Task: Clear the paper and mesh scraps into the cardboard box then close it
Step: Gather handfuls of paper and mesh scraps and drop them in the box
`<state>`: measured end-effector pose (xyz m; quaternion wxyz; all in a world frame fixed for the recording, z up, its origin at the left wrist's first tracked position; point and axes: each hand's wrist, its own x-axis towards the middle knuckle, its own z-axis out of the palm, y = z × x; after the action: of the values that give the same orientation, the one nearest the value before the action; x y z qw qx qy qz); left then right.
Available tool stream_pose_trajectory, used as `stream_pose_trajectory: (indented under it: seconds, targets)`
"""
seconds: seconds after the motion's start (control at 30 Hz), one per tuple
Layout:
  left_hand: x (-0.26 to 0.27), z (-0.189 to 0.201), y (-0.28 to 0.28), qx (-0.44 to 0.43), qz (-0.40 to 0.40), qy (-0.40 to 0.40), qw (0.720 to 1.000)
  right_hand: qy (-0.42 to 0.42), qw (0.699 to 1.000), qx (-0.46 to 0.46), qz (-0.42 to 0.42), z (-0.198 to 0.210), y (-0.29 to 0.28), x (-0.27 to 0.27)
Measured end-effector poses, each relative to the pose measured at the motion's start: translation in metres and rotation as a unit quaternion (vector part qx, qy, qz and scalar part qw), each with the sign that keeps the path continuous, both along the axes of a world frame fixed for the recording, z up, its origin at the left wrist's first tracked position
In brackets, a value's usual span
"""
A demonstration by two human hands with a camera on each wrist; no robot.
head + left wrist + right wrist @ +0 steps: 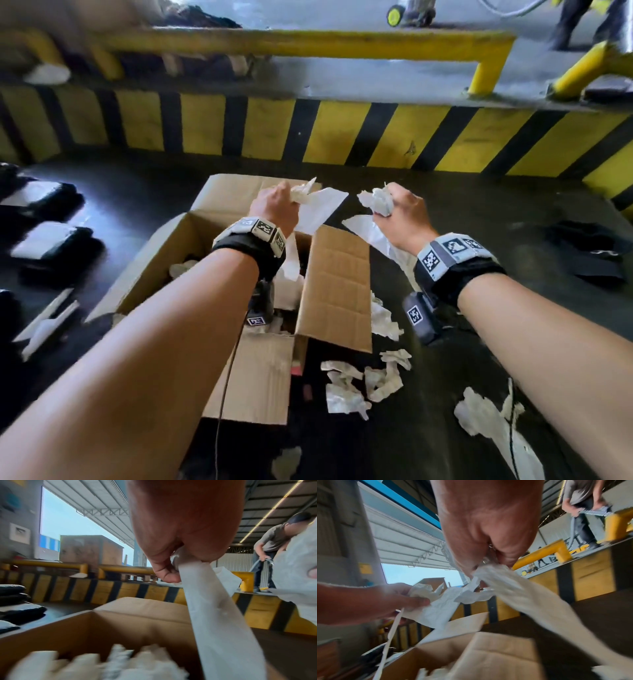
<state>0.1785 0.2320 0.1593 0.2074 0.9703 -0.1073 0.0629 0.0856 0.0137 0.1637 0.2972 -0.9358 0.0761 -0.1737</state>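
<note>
An open cardboard box (157, 263) stands on the dark floor with its flaps spread and white scraps (120, 661) inside. Above its far side my left hand (274, 205) grips a crumpled wad of white paper (303, 193), and a long paper strip (219, 622) hangs from it into the box. To the right of the box my right hand (404, 209) clutches another bundle of white paper and mesh (378, 202), whose tail (539, 608) trails down beside the right flap (337, 287). Several more scraps (363, 380) lie on the floor to the box's right.
A yellow-and-black striped kerb (342, 133) with yellow rails (308, 42) runs across the back. Black packages with white labels (51, 240) lie at the left, a dark cloth (589, 253) at the right. A person (274, 545) is bent over on the raised platform.
</note>
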Motion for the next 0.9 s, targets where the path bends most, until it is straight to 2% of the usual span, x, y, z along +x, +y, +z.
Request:
stream_pose_trajectory:
  seconds: [0.13,0.23,0.3,0.4,0.5,0.67,0.8,0.9]
  targets:
    - [0.000,-0.008,0.089,0.021,0.024,0.000,0.999,-0.016,0.997,0.047,0.054,-0.009,0.096,0.017]
    - [-0.003,-0.022,0.135,0.033,0.050,-0.005,0.998,-0.004,0.995,0.047,0.083,-0.030,0.150,0.029]
    - [-0.006,-0.035,0.159,0.039,0.060,0.026,0.997,0.036,0.993,0.047,0.097,-0.044,0.178,0.033]
    - [-0.009,-0.059,0.184,0.049,0.052,0.116,0.991,0.139,0.982,0.025,0.124,-0.060,0.201,0.031]
    - [-0.011,-0.070,0.196,0.049,0.051,0.145,0.987,0.174,0.976,0.001,0.134,-0.067,0.206,0.025]
    - [-0.016,-0.056,0.170,0.054,0.030,0.120,0.991,0.135,0.986,-0.006,0.101,-0.056,0.183,0.006]
    - [-0.033,-0.031,0.093,0.020,-0.089,0.101,0.991,0.110,0.993,-0.010,0.042,-0.043,0.126,-0.030]
    - [-0.065,-0.018,0.017,-0.004,-0.193,0.098,0.976,0.158,0.987,-0.026,-0.032,-0.045,0.062,-0.068]
